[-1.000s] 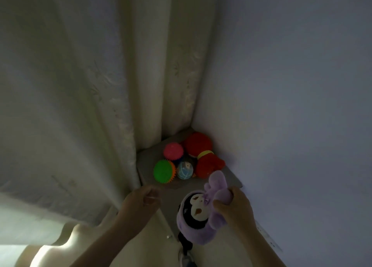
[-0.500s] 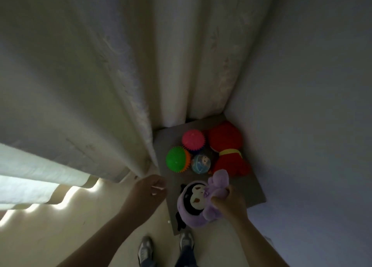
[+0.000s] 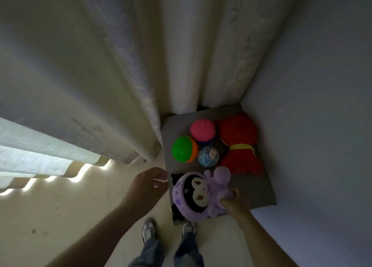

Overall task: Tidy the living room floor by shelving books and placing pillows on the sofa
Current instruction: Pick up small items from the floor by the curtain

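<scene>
No books, pillows or sofa are in view. My right hand (image 3: 233, 203) grips a purple plush toy (image 3: 196, 194) with a black-and-white face by its body. It holds the toy just over the near left part of a grey mat (image 3: 259, 192) in the corner of the room. To the toy's left, my left hand (image 3: 148, 184) hovers with its fingers loosely curled and nothing in them.
On the mat lie a pink spiky ball (image 3: 202, 130), a green and orange spiky ball (image 3: 182, 149), a small blue ball (image 3: 208, 156) and a red plush toy (image 3: 239, 142). Pale curtains (image 3: 100, 65) hang on the left and behind. A wall (image 3: 312, 105) stands on the right. My shoes (image 3: 149, 229) are on the cream floor.
My view has tilted down toward the floor. My right hand has brought the purple plush toy lower, over the mat's near edge. My left hand has stayed beside it.
</scene>
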Available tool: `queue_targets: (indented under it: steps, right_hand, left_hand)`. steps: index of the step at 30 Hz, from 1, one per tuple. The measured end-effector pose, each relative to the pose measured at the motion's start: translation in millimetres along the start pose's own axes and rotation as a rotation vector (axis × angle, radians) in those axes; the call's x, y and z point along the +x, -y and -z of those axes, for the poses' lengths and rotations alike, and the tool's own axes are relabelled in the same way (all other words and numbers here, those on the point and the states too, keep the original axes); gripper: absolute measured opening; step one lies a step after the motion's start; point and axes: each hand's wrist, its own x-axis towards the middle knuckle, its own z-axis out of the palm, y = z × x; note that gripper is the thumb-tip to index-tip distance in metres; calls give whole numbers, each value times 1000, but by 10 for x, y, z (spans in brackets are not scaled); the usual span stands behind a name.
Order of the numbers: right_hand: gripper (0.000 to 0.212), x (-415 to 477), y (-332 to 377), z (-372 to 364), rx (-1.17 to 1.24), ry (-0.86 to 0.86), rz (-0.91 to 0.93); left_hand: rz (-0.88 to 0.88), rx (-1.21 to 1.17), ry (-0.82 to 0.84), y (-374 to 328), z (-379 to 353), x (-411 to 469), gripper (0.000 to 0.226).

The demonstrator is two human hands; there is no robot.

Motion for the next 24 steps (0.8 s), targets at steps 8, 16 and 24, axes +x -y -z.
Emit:
queue_targets:
  steps: [8,16,24]
  right_hand:
    - [45,93,-133,-77,92,-49,1]
    - [58,-74,-269,78,43,-92,68]
    - [59,-316,-97,263,46,-142,288]
  left_hand:
    - [25,43,35,-34,-246,51,14]
    - [39,32,55,-107,-334,26,16]
    - [27,18,41,-191,-335,-57,19]
